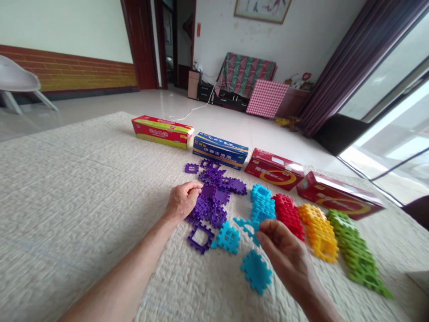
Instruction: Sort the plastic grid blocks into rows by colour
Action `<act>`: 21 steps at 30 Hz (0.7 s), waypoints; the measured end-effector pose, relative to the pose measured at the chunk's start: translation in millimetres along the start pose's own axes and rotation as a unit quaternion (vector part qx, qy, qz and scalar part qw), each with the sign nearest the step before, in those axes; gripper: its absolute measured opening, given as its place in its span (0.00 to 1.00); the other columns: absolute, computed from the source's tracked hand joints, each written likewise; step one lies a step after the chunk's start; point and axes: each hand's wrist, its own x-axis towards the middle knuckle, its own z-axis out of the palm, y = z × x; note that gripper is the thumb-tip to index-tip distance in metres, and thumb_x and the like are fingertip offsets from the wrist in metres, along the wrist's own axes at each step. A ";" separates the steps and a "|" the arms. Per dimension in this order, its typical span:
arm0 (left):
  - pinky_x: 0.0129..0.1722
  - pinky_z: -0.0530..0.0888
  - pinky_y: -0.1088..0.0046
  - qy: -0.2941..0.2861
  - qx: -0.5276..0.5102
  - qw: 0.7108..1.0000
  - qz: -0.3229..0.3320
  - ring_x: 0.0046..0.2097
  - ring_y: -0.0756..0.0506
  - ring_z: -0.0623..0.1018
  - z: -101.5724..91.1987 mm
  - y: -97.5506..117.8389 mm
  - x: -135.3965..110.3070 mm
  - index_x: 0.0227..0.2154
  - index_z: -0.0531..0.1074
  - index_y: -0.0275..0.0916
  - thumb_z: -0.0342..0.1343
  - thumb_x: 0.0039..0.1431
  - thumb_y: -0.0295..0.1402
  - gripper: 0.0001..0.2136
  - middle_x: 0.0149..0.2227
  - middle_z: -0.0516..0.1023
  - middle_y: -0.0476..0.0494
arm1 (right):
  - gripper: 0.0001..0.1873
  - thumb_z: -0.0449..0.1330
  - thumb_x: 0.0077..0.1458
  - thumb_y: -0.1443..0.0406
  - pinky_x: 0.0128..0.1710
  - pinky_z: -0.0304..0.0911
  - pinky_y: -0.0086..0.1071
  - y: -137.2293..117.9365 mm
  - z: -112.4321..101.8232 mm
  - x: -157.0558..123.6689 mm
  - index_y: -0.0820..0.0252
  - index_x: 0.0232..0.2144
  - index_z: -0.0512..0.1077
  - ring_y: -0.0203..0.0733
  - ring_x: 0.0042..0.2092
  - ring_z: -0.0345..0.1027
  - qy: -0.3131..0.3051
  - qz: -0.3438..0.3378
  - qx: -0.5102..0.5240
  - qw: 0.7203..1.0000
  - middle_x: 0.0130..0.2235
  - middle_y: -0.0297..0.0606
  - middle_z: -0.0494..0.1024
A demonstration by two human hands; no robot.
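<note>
My right hand pinches a light-blue triangular interlocking building piece just above the mat. Fingers curled, my left hand rests at the left side of a loose heap of purple interlocking pieces; whatever its fingertips grip is hidden. A square light-blue piece lies between the hands, beside a purple square frame. Closer to me is a solid light-blue piece. Beyond my right hand, a row of overlapping light-blue pieces stretches away.
Rows of red pieces, yellow pieces and green pieces lie to the right. Behind them stand a red-and-yellow box, a blue box and two dark-red boxes along the far edge of the textured mat.
</note>
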 end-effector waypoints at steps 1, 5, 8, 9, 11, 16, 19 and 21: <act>0.41 0.76 0.72 0.001 0.001 1.000 0.001 0.36 0.47 0.81 0.1 0.2 0.0 0.34 0.78 0.39 0.50 0.52 0.30 0.12 0.32 0.83 0.48 | 0.13 0.58 0.53 0.55 0.26 0.62 0.28 -1.1 4.6 -2.0 0.59 0.35 0.68 0.36 0.28 0.66 -0.028 0.017 0.048 0.998 0.29 0.33 0.72; 0.41 0.76 0.73 0.003 0.006 1.000 0.003 0.37 0.47 0.81 0.1 0.7 -0.4 0.33 0.78 0.40 0.50 0.52 0.30 0.11 0.32 0.83 0.48 | 0.13 0.58 0.53 0.56 0.26 0.61 0.27 2.3 22.1 -8.3 0.59 0.35 0.69 0.35 0.28 0.64 -0.069 0.031 0.086 0.993 0.29 0.34 0.71; 0.41 0.76 0.73 0.002 0.004 1.000 0.003 0.37 0.47 0.81 -0.2 1.0 -0.9 0.33 0.78 0.40 0.50 0.52 0.30 0.11 0.32 0.83 0.48 | 0.13 0.57 0.54 0.56 0.25 0.60 0.27 4.9 19.8 -6.6 0.59 0.36 0.70 0.35 0.27 0.64 -0.055 0.026 0.036 0.997 0.28 0.34 0.72; 0.41 0.76 0.72 0.001 0.003 1.000 0.004 0.37 0.47 0.81 -0.4 1.0 -1.0 0.33 0.78 0.39 0.50 0.52 0.30 0.11 0.32 0.83 0.47 | 0.13 0.56 0.55 0.56 0.24 0.60 0.28 4.1 14.8 -4.8 0.59 0.36 0.70 0.35 0.27 0.64 -0.051 0.024 0.013 0.998 0.28 0.34 0.72; 0.41 0.76 0.72 0.001 0.002 1.000 0.006 0.38 0.46 0.81 -0.5 0.7 -0.9 0.33 0.78 0.39 0.50 0.52 0.30 0.12 0.32 0.83 0.47 | 0.11 0.55 0.54 0.57 0.25 0.60 0.28 0.1 0.7 -1.0 0.58 0.33 0.70 0.35 0.26 0.64 -0.064 0.016 -0.057 0.996 0.27 0.34 0.72; 0.42 0.76 0.71 -0.001 0.002 1.000 0.011 0.37 0.46 0.81 0.0 -0.9 -0.1 0.34 0.78 0.40 0.50 0.53 0.31 0.12 0.32 0.83 0.48 | 0.11 0.59 0.48 0.61 0.29 0.63 0.32 -10.6 -27.5 -4.4 0.58 0.35 0.70 0.39 0.30 0.69 -0.179 0.006 -0.243 0.953 0.31 0.36 0.75; 0.42 0.76 0.71 0.000 0.004 1.000 0.011 0.37 0.47 0.81 -0.1 -1.6 -0.3 0.34 0.78 0.40 0.50 0.52 0.31 0.12 0.32 0.83 0.48 | 0.23 0.63 0.44 0.62 0.38 0.67 0.37 -11.0 -26.3 -14.9 0.58 0.44 0.68 0.44 0.39 0.72 -0.225 -0.004 -0.271 0.936 0.40 0.42 0.76; 0.42 0.76 0.71 0.000 0.004 1.000 0.013 0.37 0.46 0.81 -0.4 -1.7 -0.7 0.34 0.78 0.40 0.50 0.52 0.31 0.12 0.32 0.83 0.48 | 0.28 0.64 0.42 0.61 0.43 0.67 0.41 -11.6 -22.0 -20.5 0.59 0.48 0.67 0.49 0.45 0.72 -0.233 -0.008 -0.292 0.928 0.46 0.46 0.74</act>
